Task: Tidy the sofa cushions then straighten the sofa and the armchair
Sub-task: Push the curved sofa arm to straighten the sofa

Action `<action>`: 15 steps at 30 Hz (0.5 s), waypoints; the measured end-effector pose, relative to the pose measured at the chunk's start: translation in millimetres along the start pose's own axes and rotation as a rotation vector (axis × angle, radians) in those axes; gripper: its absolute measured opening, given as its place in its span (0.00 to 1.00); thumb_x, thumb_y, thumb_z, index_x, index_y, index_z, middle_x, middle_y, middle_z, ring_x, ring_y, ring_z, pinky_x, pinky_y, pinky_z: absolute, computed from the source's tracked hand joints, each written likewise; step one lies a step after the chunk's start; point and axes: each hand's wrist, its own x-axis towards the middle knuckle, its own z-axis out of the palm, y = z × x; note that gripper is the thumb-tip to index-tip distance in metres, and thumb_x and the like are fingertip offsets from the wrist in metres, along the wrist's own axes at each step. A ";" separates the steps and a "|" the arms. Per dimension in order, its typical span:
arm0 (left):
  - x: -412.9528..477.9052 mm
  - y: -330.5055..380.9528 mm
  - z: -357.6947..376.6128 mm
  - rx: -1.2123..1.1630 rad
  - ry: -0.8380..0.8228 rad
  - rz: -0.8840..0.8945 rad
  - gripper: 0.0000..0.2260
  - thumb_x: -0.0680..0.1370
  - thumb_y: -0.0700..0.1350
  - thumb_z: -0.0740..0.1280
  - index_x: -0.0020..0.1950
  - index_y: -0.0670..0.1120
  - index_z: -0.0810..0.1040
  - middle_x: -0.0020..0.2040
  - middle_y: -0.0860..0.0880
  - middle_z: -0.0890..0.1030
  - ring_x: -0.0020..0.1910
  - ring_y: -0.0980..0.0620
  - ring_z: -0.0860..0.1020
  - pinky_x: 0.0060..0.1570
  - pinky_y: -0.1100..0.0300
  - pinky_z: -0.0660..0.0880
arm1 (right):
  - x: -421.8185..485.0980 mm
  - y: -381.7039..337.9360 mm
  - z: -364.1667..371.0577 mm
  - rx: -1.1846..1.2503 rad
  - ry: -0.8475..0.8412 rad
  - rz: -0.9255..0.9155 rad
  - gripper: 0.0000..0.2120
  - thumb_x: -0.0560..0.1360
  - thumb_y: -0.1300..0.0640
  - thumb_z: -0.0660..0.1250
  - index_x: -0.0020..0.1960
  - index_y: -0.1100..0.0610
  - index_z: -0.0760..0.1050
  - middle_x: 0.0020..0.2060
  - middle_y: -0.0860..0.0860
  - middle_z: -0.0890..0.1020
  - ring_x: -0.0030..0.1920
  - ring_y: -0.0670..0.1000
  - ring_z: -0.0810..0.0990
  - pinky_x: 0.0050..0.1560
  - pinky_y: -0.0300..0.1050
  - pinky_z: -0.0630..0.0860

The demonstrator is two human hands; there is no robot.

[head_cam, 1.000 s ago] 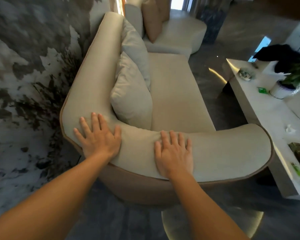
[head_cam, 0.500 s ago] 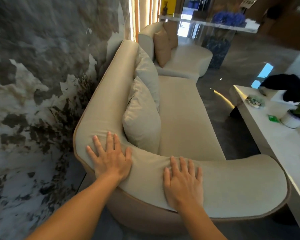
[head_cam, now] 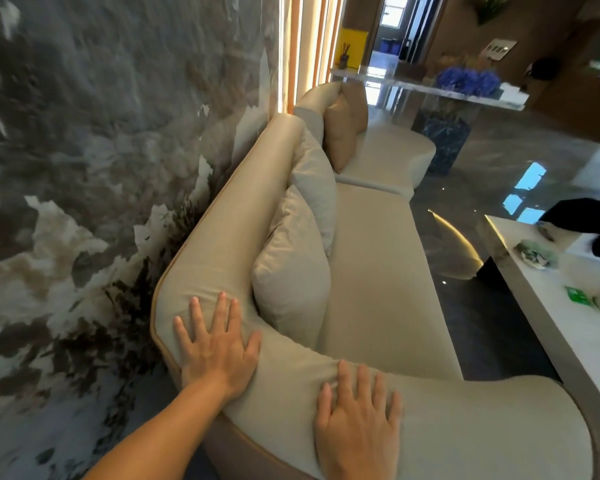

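A long beige sofa point(head_cam: 378, 271) runs away from me along the marbled wall. Both my palms lie flat on its near curved armrest: my left hand point(head_cam: 219, 344) at the back corner, my right hand point(head_cam: 359, 420) toward the front, fingers spread, holding nothing. Two beige cushions lean against the backrest, the near one point(head_cam: 291, 285) overlapped by the far one point(head_cam: 317, 181). Beyond the sofa stands a beige armchair point(head_cam: 392, 154) with a tan cushion point(head_cam: 345, 129) upright in its corner.
The marbled wall point(head_cam: 84, 168) sits tight against the sofa's back on the left. A white coffee table point(head_cam: 551, 306) with small items and a black cloth point(head_cam: 589, 220) stands at the right. A glossy dark floor strip point(head_cam: 465, 265) separates them. A console with blue flowers point(head_cam: 468, 81) stands behind.
My view has tilted up and drawn nearer, so the sofa sits lower in frame and more of the room shows. Both hands stay flat on the armrest.
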 end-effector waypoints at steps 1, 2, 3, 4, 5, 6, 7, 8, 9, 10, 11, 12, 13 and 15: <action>6.2 -3.5 -1.0 0.003 -0.003 0.005 0.36 0.74 0.66 0.38 0.80 0.52 0.42 0.81 0.54 0.39 0.76 0.39 0.30 0.71 0.35 0.30 | 4.0 -8.8 -3.2 0.045 0.071 0.013 0.31 0.74 0.39 0.46 0.72 0.44 0.71 0.72 0.53 0.74 0.73 0.60 0.69 0.73 0.64 0.59; 11.3 -6.0 -2.0 0.010 -0.006 0.010 0.37 0.74 0.66 0.37 0.80 0.52 0.42 0.81 0.54 0.39 0.76 0.39 0.30 0.70 0.36 0.29 | 7.8 -14.8 -4.4 0.071 0.137 0.028 0.29 0.72 0.41 0.51 0.65 0.49 0.79 0.64 0.56 0.81 0.65 0.63 0.78 0.67 0.67 0.68; 18.3 -9.7 -3.5 0.012 -0.014 0.013 0.37 0.73 0.66 0.37 0.80 0.52 0.42 0.81 0.54 0.39 0.76 0.39 0.30 0.70 0.36 0.29 | 11.7 -21.3 -2.6 0.068 0.168 0.030 0.27 0.70 0.43 0.54 0.59 0.53 0.84 0.57 0.59 0.84 0.58 0.66 0.82 0.61 0.68 0.72; 24.8 -13.0 -4.4 0.013 -0.022 0.013 0.37 0.73 0.66 0.37 0.80 0.53 0.42 0.81 0.54 0.39 0.76 0.39 0.30 0.71 0.36 0.29 | 14.0 -27.6 0.8 0.103 0.133 0.053 0.26 0.70 0.44 0.56 0.56 0.54 0.85 0.54 0.60 0.85 0.55 0.67 0.83 0.59 0.67 0.73; 31.7 -16.0 -5.6 0.017 -0.028 0.012 0.36 0.74 0.66 0.38 0.80 0.53 0.43 0.81 0.54 0.39 0.76 0.39 0.31 0.71 0.36 0.30 | 17.5 -34.1 4.6 0.126 0.101 0.064 0.25 0.69 0.44 0.57 0.55 0.55 0.85 0.53 0.60 0.85 0.54 0.67 0.83 0.59 0.66 0.72; 38.5 -19.2 -7.2 0.025 -0.029 0.015 0.36 0.74 0.66 0.39 0.80 0.53 0.42 0.81 0.54 0.39 0.76 0.39 0.31 0.71 0.35 0.30 | 21.2 -41.2 6.6 0.129 0.081 0.069 0.25 0.70 0.44 0.56 0.55 0.55 0.85 0.54 0.60 0.85 0.55 0.67 0.83 0.60 0.65 0.70; 46.7 -23.0 -9.0 0.033 -0.029 0.023 0.36 0.75 0.66 0.39 0.80 0.53 0.42 0.81 0.54 0.38 0.76 0.39 0.31 0.71 0.35 0.31 | 24.5 -48.4 9.9 0.127 0.066 0.064 0.26 0.72 0.43 0.55 0.55 0.54 0.85 0.54 0.60 0.85 0.55 0.67 0.83 0.60 0.65 0.67; 54.7 -26.6 -10.7 0.036 -0.032 0.031 0.35 0.75 0.66 0.40 0.80 0.53 0.42 0.81 0.54 0.38 0.76 0.39 0.30 0.71 0.35 0.31 | 27.1 -54.8 11.9 0.128 0.041 0.063 0.27 0.75 0.42 0.52 0.56 0.54 0.85 0.55 0.60 0.85 0.56 0.67 0.82 0.61 0.64 0.65; 62.6 -30.0 -11.3 0.037 -0.037 0.039 0.35 0.76 0.65 0.41 0.80 0.53 0.41 0.81 0.54 0.38 0.76 0.39 0.30 0.71 0.35 0.31 | 29.9 -60.7 13.0 0.141 0.013 0.064 0.30 0.78 0.41 0.48 0.56 0.54 0.85 0.55 0.60 0.85 0.56 0.67 0.82 0.62 0.64 0.64; 71.9 -34.1 -11.0 0.034 -0.040 0.046 0.34 0.76 0.65 0.42 0.80 0.53 0.41 0.80 0.54 0.37 0.76 0.39 0.30 0.71 0.35 0.31 | 33.9 -67.9 13.7 0.164 -0.025 0.065 0.33 0.79 0.40 0.44 0.56 0.54 0.85 0.55 0.60 0.85 0.56 0.67 0.82 0.62 0.64 0.64; 80.8 -37.9 -10.5 0.032 -0.040 0.051 0.34 0.77 0.65 0.42 0.80 0.53 0.41 0.80 0.55 0.37 0.76 0.39 0.30 0.71 0.36 0.31 | 38.5 -74.5 15.7 0.175 -0.029 0.069 0.35 0.79 0.40 0.42 0.55 0.54 0.85 0.55 0.60 0.85 0.56 0.67 0.83 0.62 0.64 0.64; 89.6 -41.6 -10.7 0.029 -0.037 0.054 0.34 0.77 0.65 0.42 0.80 0.53 0.41 0.80 0.55 0.37 0.76 0.40 0.30 0.72 0.36 0.31 | 42.9 -81.1 18.4 0.176 -0.029 0.070 0.35 0.79 0.39 0.42 0.55 0.55 0.85 0.54 0.60 0.85 0.55 0.67 0.83 0.62 0.64 0.65; 97.0 -45.7 -11.4 0.029 -0.036 0.057 0.34 0.76 0.65 0.42 0.80 0.54 0.41 0.80 0.55 0.37 0.76 0.40 0.30 0.72 0.36 0.31 | 45.7 -86.9 21.7 0.168 -0.029 0.071 0.35 0.79 0.40 0.43 0.54 0.55 0.85 0.54 0.60 0.85 0.55 0.67 0.83 0.62 0.64 0.66; 107.4 -51.6 -11.4 0.029 -0.034 0.058 0.35 0.75 0.66 0.41 0.80 0.54 0.41 0.80 0.55 0.37 0.76 0.41 0.29 0.71 0.36 0.30 | 51.0 -95.5 25.0 0.145 -0.010 0.081 0.31 0.79 0.41 0.46 0.54 0.55 0.85 0.54 0.60 0.85 0.55 0.66 0.83 0.61 0.65 0.67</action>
